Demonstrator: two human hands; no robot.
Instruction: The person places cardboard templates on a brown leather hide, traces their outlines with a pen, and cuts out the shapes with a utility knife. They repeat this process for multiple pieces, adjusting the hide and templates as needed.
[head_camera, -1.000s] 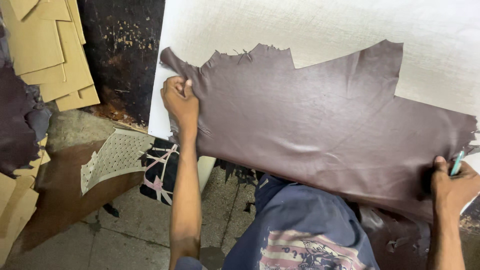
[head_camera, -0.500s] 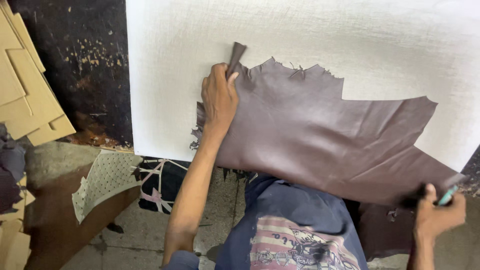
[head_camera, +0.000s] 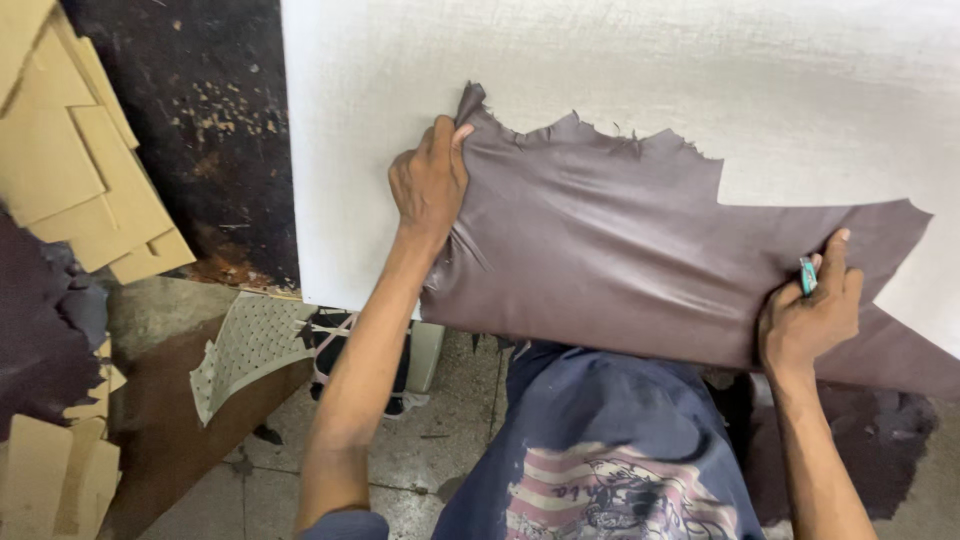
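Observation:
A dark brown-purple leather hide (head_camera: 620, 260) with ragged edges lies on a white textured work surface (head_camera: 640, 80), its lower part hanging over the near edge. My left hand (head_camera: 430, 180) grips the hide's upper left corner, fingers curled over the leather. My right hand (head_camera: 810, 315) pinches the hide's lower right part, and a small teal tool (head_camera: 806, 276) sticks up between its fingers.
Tan cardboard pattern pieces (head_camera: 80, 170) are stacked at the left against a dark stained wall (head_camera: 200, 130). A perforated grey piece (head_camera: 245, 345) and brown leather scraps (head_camera: 40, 330) lie on the concrete floor below. My blue printed shirt (head_camera: 610, 450) fills the bottom middle.
Both hands have drawn the hide rightward and up across the white surface. My right hand has risen from the lower edge onto the leather. The view has swung left to right.

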